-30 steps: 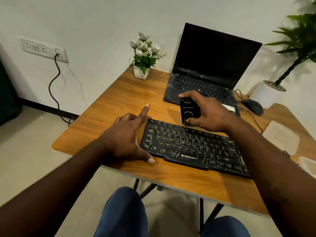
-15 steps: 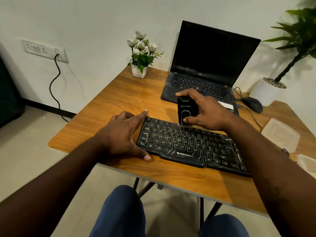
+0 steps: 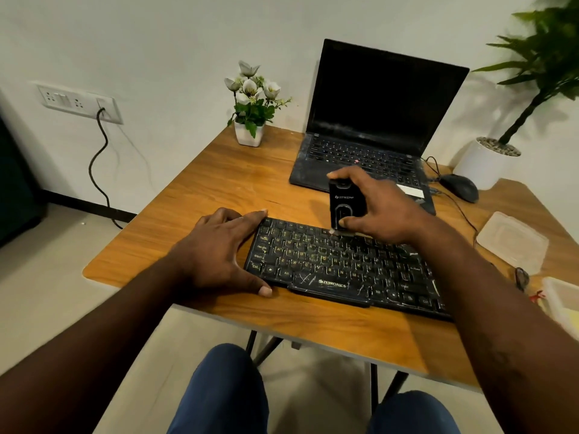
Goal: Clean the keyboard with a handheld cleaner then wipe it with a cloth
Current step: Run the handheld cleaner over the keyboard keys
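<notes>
Keyboard [image 3: 344, 267]: black, yellow legends, lying flat near the tabletop's front edge; long axis L-to-R, roughly parallel to that edge, R end hidden under the R forearm; space-bar side w/ white logo facing the person, top rows facing the laptop [image 3: 376, 120]; white scuffs on the front strip.

Handheld cleaner [image 3: 343, 203]: small black block, standing upright, long axis vertical; lower end pointing down onto the keyboard's upper rows, about mid-length; pale tip touching the keys; logo face and oval button turned toward the camera.

Right hand [image 3: 382, 211]: clasped round the cleaner from the R side; forefinger hooked over its top, thumb pressing low on the front face.

Left hand [image 3: 219, 249]: resting palm-down on the table [image 3: 194, 189] at the keyboard's L end, holding nothing; forefinger stretched to the far-L corner of the keyboard, thumb at the near-L corner, so the short edge sits btwn them; other fingers tucked, can't tell how far.

Elsewhere: laptop open at the tabletop's far edge, screen dark; white flower pot [image 3: 249, 134] near the far-L corner; black mouse [image 3: 460, 187] w/ cable just R of the laptop; clear plastic lid [image 3: 513, 239] by the R edge; white planter [image 3: 482, 166] beyond the far-R corner; wall socket [image 3: 78, 103] w/ a black cord at left.
</notes>
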{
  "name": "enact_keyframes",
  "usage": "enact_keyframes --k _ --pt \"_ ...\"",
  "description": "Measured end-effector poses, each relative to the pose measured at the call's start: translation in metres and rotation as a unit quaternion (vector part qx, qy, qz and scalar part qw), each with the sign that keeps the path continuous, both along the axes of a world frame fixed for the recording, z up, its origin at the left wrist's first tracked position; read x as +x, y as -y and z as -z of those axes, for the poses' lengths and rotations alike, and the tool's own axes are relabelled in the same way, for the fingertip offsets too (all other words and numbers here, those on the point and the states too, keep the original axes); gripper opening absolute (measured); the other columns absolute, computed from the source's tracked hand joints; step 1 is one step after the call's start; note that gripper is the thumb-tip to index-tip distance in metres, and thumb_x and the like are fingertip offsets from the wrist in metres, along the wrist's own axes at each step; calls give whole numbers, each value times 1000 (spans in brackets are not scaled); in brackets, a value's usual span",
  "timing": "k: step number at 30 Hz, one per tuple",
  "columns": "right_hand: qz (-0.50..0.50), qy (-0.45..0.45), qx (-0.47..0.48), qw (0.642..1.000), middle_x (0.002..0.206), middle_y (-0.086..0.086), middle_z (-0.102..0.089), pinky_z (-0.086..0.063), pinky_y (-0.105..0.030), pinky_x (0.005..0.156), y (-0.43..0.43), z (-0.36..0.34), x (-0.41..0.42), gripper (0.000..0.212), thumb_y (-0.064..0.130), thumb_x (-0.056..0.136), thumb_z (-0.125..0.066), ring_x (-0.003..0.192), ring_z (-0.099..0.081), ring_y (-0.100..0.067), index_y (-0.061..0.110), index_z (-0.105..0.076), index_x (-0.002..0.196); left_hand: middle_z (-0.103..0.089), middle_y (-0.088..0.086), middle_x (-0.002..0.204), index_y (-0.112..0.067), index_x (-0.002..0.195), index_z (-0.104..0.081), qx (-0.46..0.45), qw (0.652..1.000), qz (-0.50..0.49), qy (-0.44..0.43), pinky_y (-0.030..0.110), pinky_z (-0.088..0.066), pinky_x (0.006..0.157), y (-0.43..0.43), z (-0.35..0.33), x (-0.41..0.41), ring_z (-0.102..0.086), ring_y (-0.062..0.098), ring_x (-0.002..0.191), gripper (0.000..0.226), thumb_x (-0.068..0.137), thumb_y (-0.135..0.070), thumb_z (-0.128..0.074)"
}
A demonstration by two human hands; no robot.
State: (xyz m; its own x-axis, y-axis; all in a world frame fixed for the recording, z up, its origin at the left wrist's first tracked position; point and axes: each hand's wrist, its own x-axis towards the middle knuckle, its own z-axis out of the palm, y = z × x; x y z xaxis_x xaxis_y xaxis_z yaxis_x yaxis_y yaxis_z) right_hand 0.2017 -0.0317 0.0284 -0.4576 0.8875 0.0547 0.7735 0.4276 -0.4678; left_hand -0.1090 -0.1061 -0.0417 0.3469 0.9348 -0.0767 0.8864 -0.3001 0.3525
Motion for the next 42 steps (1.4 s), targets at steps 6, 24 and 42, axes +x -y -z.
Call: enact_keyframes --k 6,24,42 --pt "-35 -156 1 987 124 2 -60 -62 -23 71 3 15 -73 83 11 84 -82 102 -66 -14 43 -36 145 -37 -12 157 -45 161 4 20 1000 1 9 42 -26 114 0 3 0 -22 12 137 138 50 -103 -56" --pt "4 -164 -30 986 125 1 -62 -64 -37 83 6 16 6 81 8 85 -80 107 -68 -17 46 -37 143 -35 -8 154 -44 162 3 14 1000 -7 3 37 -25 111 2 -3 4 -19 1 125 141 48 -101 -56" --pt "41 -204 3 978 130 2 -54 -59 -19 72 24 30 26 84 7 87 -78 104 -63 -11 45 -34 147 -30 0 158 -49 160 6 -12 1000 -11 6 40 -23 112 2 1 5 -15 6 137 136 50 -99 -55"
